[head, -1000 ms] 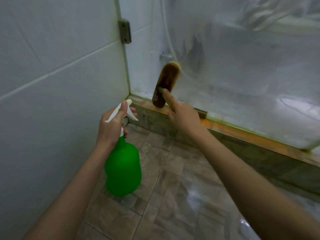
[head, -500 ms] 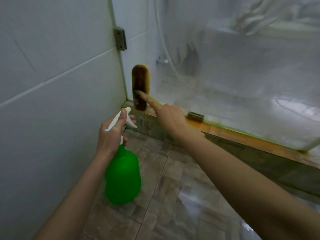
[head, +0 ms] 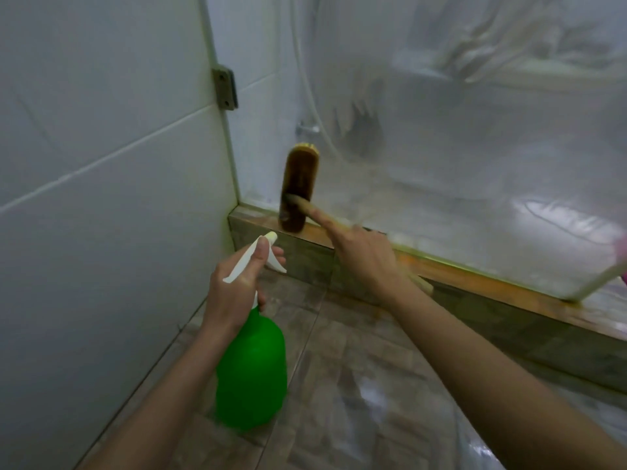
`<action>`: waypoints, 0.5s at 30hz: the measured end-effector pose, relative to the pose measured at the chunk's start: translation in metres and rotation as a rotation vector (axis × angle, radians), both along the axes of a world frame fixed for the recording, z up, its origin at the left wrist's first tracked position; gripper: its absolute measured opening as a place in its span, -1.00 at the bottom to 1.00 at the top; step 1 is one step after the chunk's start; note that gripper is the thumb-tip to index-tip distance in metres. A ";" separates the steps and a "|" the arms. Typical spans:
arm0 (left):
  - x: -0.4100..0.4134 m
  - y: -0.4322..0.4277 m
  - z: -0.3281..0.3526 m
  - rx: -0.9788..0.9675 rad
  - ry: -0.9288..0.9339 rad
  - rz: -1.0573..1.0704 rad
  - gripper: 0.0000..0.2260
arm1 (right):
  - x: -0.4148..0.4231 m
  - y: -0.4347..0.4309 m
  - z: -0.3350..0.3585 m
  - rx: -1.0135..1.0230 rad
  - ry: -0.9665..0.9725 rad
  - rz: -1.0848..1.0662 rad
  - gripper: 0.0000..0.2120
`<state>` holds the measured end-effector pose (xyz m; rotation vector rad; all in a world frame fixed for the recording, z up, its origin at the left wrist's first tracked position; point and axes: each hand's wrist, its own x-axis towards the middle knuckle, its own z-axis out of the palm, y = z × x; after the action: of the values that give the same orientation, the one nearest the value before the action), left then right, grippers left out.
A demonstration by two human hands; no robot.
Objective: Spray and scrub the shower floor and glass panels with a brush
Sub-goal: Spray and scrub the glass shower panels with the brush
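now right hand (head: 364, 257), grip round brush (head: 298, 184) against glass (head: 475, 147); left hand (head: 234, 286), grip round spray bottle (head: 252, 374)

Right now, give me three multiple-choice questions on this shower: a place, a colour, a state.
1. Where is the brush head?
A) on the floor
B) against the glass panel
C) on the hinge

2. What colour is the spray bottle?
A) blue
B) red
C) green

3. What does the left hand do?
A) grips the bottle's neck
B) hangs free
C) holds the brush

1 B: its head lies against the glass; 2 C: its body is plainly green; 3 A: it curls round the neck.
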<state>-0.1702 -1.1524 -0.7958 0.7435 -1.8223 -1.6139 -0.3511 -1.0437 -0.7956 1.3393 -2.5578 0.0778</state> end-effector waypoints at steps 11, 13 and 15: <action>-0.028 0.027 -0.003 -0.018 0.008 -0.126 -0.61 | -0.001 0.247 -0.068 -0.375 -0.161 -0.474 0.03; -0.035 0.035 -0.005 -0.018 -0.001 -0.158 -0.61 | -0.008 0.220 -0.057 -0.305 -0.141 -0.383 -0.03; -0.039 0.039 -0.007 -0.014 -0.003 -0.166 -0.63 | -0.018 0.174 -0.049 -0.217 -0.038 -0.275 -0.15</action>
<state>-0.2090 -1.1135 -0.8029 0.6015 -1.9393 -1.7020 -0.3696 -0.8694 -0.8446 0.9096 -2.6478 0.3217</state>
